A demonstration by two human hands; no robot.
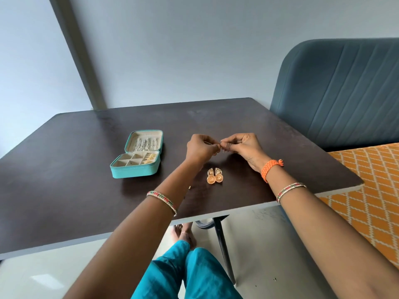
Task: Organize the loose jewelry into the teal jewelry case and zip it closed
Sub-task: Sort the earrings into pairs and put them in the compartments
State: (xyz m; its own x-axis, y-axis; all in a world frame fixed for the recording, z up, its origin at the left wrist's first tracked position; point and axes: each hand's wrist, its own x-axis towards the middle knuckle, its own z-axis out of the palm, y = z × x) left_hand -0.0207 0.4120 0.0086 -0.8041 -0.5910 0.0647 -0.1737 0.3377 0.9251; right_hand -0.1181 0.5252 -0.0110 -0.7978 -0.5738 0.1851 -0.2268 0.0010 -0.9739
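Left hand [199, 147] & right hand [241, 147] fingers curled, pinching 1 tiny jewelry piece [218, 145] btwn them above table [64, 169].

Both forearms are bare, with no sleeves in view. The left hand [199, 147] has a thin bangle [162, 201] on its forearm, patterned in red, green and white with a pale metal edge. The right hand [244, 147] wears a braided orange thread band [268, 169] with a knotted tuft at the wrist, and a matching patterned bangle [290, 191] farther up. The legs wear bright teal trousers [183, 275]; the feet [182, 233] are bare, one with a thin anklet.
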